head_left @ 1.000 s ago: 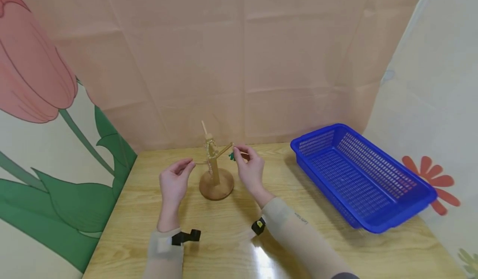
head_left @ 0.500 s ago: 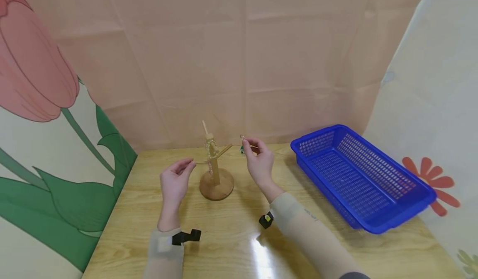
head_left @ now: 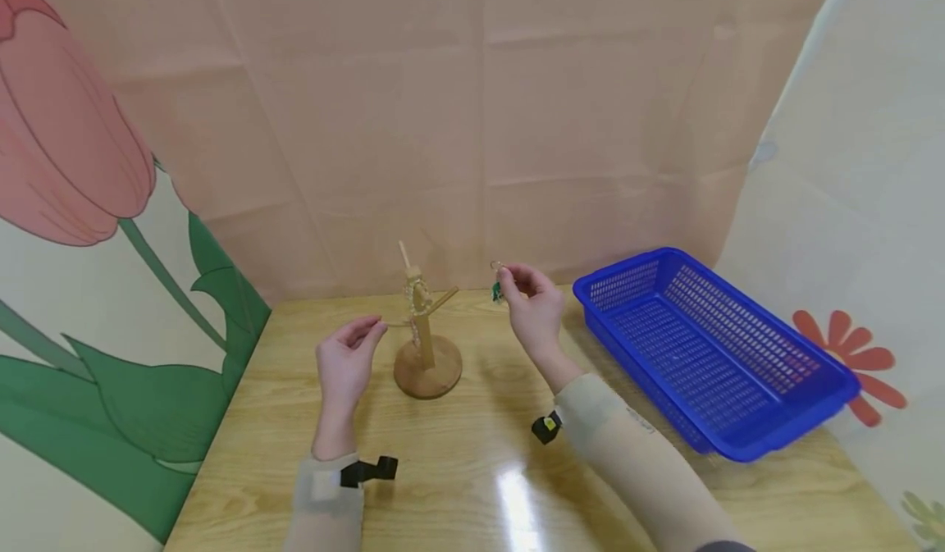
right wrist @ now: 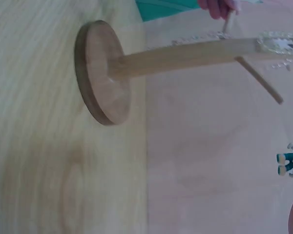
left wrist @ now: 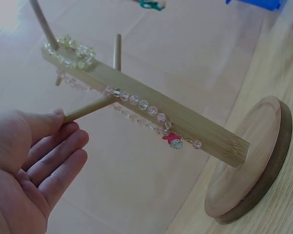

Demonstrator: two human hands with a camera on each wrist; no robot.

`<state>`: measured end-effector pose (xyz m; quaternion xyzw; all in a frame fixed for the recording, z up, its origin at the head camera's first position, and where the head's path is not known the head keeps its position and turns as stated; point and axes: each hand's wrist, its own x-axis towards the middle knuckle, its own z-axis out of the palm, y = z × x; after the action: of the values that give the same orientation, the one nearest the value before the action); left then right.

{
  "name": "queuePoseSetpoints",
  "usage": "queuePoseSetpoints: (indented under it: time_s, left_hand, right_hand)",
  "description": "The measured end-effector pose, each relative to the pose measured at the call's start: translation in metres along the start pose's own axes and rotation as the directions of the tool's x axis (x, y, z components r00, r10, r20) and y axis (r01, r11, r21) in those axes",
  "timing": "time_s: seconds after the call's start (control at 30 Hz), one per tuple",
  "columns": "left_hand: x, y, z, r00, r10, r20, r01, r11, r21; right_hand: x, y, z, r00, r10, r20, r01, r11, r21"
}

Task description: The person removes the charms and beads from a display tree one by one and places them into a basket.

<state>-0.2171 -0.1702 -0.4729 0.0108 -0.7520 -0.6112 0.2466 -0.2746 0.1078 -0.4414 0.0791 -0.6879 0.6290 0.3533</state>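
Observation:
A wooden jewelry stand [head_left: 426,347] with a round base and side pegs stands upright on the table. My left hand [head_left: 347,357] pinches the end of its left peg [left wrist: 90,109] between thumb and index finger, the other fingers loosely bent. From that peg hangs a pink beaded bracelet [left wrist: 144,104] with a pink-hooded charm. A pale yellow beaded bracelet [left wrist: 71,52] loops round the top peg. To the right of the stand, in the air, my right hand [head_left: 536,310] pinches a keychain with a green figure [head_left: 497,292], its ring showing above the fingertips. The right peg [right wrist: 260,81] is bare.
A blue plastic basket [head_left: 627,347] with perforated walls sits at the right of the wooden table [head_left: 458,470]. A pinkish cloth [head_left: 472,125] hangs behind the table, with flower-printed panels [head_left: 96,404] at the sides.
My right hand has moved right, carrying the keychain from beside the right peg's tip toward the basket's side. The left hand stays at its peg.

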Motion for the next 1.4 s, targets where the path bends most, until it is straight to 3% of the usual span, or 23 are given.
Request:
queuePoseSetpoints:
  time_s: [0.3,0.43,0.57,0.63,0.8,0.87,1.03,1.13,1.4]
  left_hand:
    - [0.0,-0.003,0.001,1.0,-0.018,-0.014,0.018,1.0,0.004]
    - [0.001,-0.002,0.001,1.0,-0.026,-0.017,0.026,1.0,0.004]
    - [0.0,0.003,0.001,0.999,-0.046,-0.018,0.046,0.999,0.003]
    - [-0.003,0.016,0.001,0.999,-0.052,-0.01,0.052,0.999,0.005]
    - [-0.01,0.043,0.001,0.999,-0.052,-0.003,0.052,0.999,-0.005]
    - [-0.009,0.042,0.001,0.999,-0.048,-0.009,0.048,0.999,-0.012]
    - [-0.01,0.041,0.001,0.999,-0.035,-0.012,0.035,0.999,-0.021]
    - [-0.009,0.039,0.001,0.999,-0.038,-0.007,0.038,0.999,-0.027]
    - [-0.008,0.039,0.0,0.999,-0.042,-0.01,0.041,0.999,-0.035]
  right_hand:
    - [0.023,-0.035,-0.017,0.995,-0.047,-0.085,0.042,0.997,-0.064]
    - [0.033,-0.04,-0.028,0.992,-0.038,-0.118,0.029,0.997,-0.077]
    - [0.041,-0.043,-0.039,0.99,0.005,-0.138,-0.011,0.999,-0.046]
    - [0.044,-0.045,-0.045,0.988,0.025,-0.15,-0.03,0.999,-0.028]
    - [0.059,-0.024,-0.071,0.99,0.01,-0.142,-0.021,0.996,-0.083]
    - [0.064,-0.02,-0.081,0.99,-0.002,-0.138,-0.015,0.992,-0.123]
    - [0.067,-0.044,-0.1,0.99,0.001,-0.139,-0.022,0.989,-0.149]
    - [0.07,-0.046,-0.112,0.99,0.021,-0.141,-0.044,0.986,-0.161]
    - [0.085,-0.009,-0.144,0.986,0.047,-0.159,-0.076,0.98,-0.184]
